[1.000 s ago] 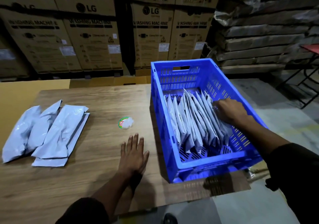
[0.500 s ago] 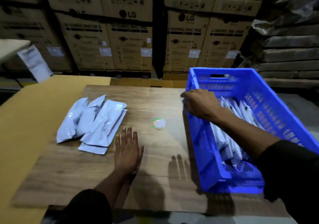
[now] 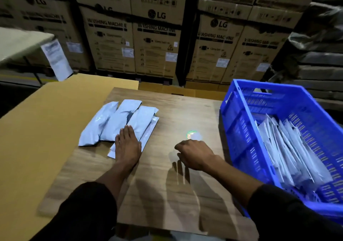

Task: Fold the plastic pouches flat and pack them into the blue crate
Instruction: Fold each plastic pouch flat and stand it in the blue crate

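Pouches of pale grey plastic (image 3: pixel 118 121) lay heaped left of centre on the wooden tabletop (image 3: pixel 167 194); I saw the left hand (image 3: pixel 128 146) flat on them, fingers straight. Right hand (image 3: pixel 194 154) hovered mid-frame, loosely curled, holding nothing. Blue slatted plastic crate (image 3: pixel 239 134) sat right, packed pouches (image 3: pixel 289 151) inside.

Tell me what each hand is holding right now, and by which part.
Nothing is held. The left hand lies flat, fingers straight, on the near end of the pouches on the table. The right hand hovers loosely curled, empty, above the wooden table.
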Demonstrator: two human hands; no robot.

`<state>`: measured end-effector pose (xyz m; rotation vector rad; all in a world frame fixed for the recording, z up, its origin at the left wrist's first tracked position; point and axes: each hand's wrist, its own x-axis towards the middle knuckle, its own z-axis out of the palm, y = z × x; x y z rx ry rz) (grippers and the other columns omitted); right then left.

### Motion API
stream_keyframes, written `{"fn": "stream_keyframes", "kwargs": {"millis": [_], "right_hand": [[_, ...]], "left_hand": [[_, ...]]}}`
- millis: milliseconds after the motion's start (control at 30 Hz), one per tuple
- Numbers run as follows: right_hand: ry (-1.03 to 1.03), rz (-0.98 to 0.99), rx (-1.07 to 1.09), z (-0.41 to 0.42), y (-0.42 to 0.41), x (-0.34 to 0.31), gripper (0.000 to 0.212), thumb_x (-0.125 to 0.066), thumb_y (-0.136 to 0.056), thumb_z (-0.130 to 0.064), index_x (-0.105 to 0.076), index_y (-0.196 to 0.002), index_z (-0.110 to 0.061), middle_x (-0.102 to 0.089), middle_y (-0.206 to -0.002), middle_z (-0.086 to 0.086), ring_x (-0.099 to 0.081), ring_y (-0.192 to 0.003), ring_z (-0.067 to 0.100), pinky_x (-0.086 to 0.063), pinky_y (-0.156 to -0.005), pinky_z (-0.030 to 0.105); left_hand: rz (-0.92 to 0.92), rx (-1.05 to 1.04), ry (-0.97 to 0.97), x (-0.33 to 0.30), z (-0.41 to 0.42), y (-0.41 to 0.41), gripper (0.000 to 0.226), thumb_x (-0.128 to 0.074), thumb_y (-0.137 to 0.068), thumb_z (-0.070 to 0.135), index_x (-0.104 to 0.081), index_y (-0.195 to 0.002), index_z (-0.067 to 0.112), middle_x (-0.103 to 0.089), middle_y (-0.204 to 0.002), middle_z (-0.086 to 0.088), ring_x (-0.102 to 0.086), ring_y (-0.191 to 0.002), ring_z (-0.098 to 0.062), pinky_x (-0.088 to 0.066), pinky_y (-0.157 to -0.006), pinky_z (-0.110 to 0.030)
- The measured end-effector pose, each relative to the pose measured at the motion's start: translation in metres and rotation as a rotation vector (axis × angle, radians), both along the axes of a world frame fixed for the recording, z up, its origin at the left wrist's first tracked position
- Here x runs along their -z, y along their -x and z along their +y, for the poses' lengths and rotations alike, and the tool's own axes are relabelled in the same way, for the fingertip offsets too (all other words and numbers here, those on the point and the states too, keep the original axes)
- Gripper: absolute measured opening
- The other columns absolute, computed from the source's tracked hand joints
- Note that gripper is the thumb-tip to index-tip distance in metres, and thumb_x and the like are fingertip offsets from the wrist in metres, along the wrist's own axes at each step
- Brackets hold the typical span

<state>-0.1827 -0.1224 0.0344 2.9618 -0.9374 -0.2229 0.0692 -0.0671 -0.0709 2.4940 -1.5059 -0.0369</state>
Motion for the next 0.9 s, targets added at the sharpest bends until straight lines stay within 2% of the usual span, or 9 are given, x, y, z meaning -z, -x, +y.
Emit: {"fn": "stream_keyframes", "kwargs": {"millis": [100,167,300,400,500,567,667,733,900], "right_hand": [[0.007,-0.009,0.041,0.002,-0.001,0.008,0.02,-0.045,-0.1,-0.031,-0.054,-0.106,-0.015,-0.062,-0.115,0.005,-0.059,-0.105,0.034,-0.038,-0.064,0.038],[0.021,-0.034,0.083,0.001,0.0,0.011,0.021,-0.044,-0.099,-0.031,-0.054,-0.108,-0.015,-0.062,-0.116,0.003,-0.059,-0.105,0.033,-0.042,-0.066,0.039],[0.091,-0.187,0.089,0.001,0.008,0.02,0.026,-0.05,-0.095,-0.028,-0.06,-0.115,-0.015,-0.062,-0.126,0.004,-0.059,-0.112,0.031,-0.052,-0.071,0.041],[0.182,-0.313,0.05,0.002,0.015,0.029,0.033,-0.05,-0.09,-0.028,-0.066,-0.113,-0.01,-0.064,-0.13,0.012,-0.063,-0.114,0.033,-0.057,-0.076,0.04],[0.155,-0.291,0.059,0.012,0.024,0.048,0.043,-0.041,-0.094,-0.033,-0.066,-0.118,-0.008,-0.063,-0.133,0.016,-0.063,-0.117,0.033,-0.057,-0.087,0.041],[0.071,-0.234,0.101,0.02,0.034,0.066,0.051,-0.038,-0.097,-0.04,-0.062,-0.129,-0.007,-0.055,-0.143,0.016,-0.057,-0.127,0.034,-0.052,-0.099,0.046],[-0.054,-0.207,0.176,0.035,0.051,0.091,0.065,-0.028,-0.1,-0.05,-0.042,-0.15,-0.011,-0.03,-0.161,0.009,-0.029,-0.149,0.026,-0.024,-0.12,0.047],[-0.042,-0.221,0.171,0.044,0.059,0.102,0.066,-0.029,-0.102,-0.053,-0.033,-0.155,-0.014,-0.02,-0.165,0.005,-0.017,-0.153,0.021,-0.012,-0.123,0.044],[-0.004,-0.244,0.158,0.056,0.066,0.112,0.064,-0.036,-0.102,-0.051,-0.03,-0.156,-0.015,-0.018,-0.165,0.005,-0.017,-0.153,0.022,-0.013,-0.12,0.044]], "left_hand": [[-0.002,0.028,0.033,0.004,-0.003,-0.013,0.065,-0.058,-0.084,-0.005,-0.041,-0.148,-0.007,-0.048,-0.147,-0.028,-0.044,-0.139,-0.041,-0.034,-0.115,-0.055],[-0.074,0.126,0.104,0.01,-0.001,-0.014,0.065,-0.055,-0.079,-0.009,-0.047,-0.143,-0.007,-0.052,-0.144,-0.029,-0.05,-0.134,-0.043,-0.038,-0.112,-0.059],[-0.268,0.468,0.21,0.018,0.012,0.002,0.075,-0.027,-0.073,0.001,-0.045,-0.145,-0.008,-0.046,-0.151,-0.027,-0.045,-0.14,-0.044,-0.024,-0.116,-0.056],[-0.302,0.637,0.177,0.022,0.019,0.03,0.073,-0.032,-0.074,0.006,-0.04,-0.147,0.0,-0.05,-0.15,-0.021,-0.048,-0.139,-0.038,-0.019,-0.117,-0.051],[-0.253,0.784,0.145,0.029,0.026,0.057,0.06,-0.035,-0.086,0.015,-0.038,-0.146,0.007,-0.052,-0.15,-0.014,-0.052,-0.137,-0.032,-0.027,-0.112,-0.048],[-0.24,0.828,0.147,0.031,0.031,0.068,0.058,-0.036,-0.089,0.019,-0.041,-0.146,0.007,-0.049,-0.153,-0.014,-0.05,-0.139,-0.032,-0.028,-0.111,-0.048],[-0.22,0.867,0.157,0.036,0.041,0.074,0.06,-0.042,-0.093,0.03,-0.047,-0.148,0.008,-0.039,-0.16,-0.015,-0.042,-0.145,-0.034,-0.028,-0.115,-0.05],[-0.188,0.876,0.153,0.037,0.047,0.071,0.061,-0.044,-0.097,0.042,-0.047,-0.151,0.013,-0.034,-0.163,-0.013,-0.038,-0.147,-0.034,-0.029,-0.118,-0.051],[-0.223,0.874,0.115,0.031,0.05,0.058,0.065,-0.049,-0.093,0.057,-0.048,-0.151,0.026,-0.041,-0.159,-0.011,-0.047,-0.14,-0.036,-0.041,-0.109,-0.054]]}}
